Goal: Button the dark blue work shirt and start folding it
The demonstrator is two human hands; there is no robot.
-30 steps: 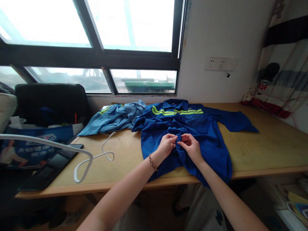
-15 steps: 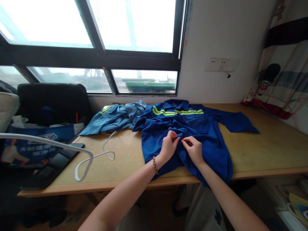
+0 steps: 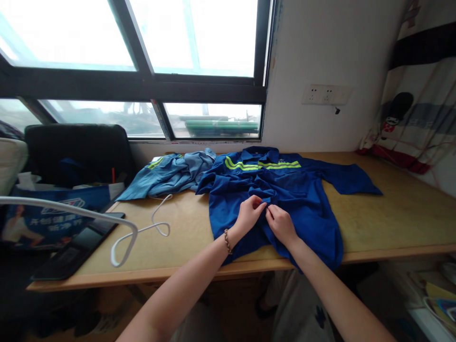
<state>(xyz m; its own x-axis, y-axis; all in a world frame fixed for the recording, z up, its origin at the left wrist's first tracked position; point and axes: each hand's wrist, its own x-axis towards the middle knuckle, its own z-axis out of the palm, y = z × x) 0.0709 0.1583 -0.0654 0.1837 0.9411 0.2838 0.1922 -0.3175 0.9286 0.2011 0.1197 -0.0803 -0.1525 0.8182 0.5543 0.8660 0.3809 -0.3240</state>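
Note:
A dark blue work jacket [image 3: 306,204] with yellow-green reflective stripes lies spread front side up, its collar toward the wall and its lower part at the table's front edge. My left hand [image 3: 249,213] pinches the cloth at the middle of the jacket's front. Close beside it, fingers curled, my right hand [image 3: 280,222] is closed on the other side of the front opening. The fingertips of both hands nearly meet. Whether a button lies between them is too small to make out.
On the wooden table [image 3: 188,237], a crumpled lighter blue garment [image 3: 171,175] lies left of the jacket. A white cable [image 3: 162,228] loops near a dark flat tablet-like device [image 3: 78,247]. A blue bag [image 3: 64,213] stands at the left; a window and wall sockets [image 3: 326,94] are behind.
My right hand has moved slightly left, toward my left hand, and its fingers have closed in more. My left hand stays almost where it was, holding the jacket cloth.

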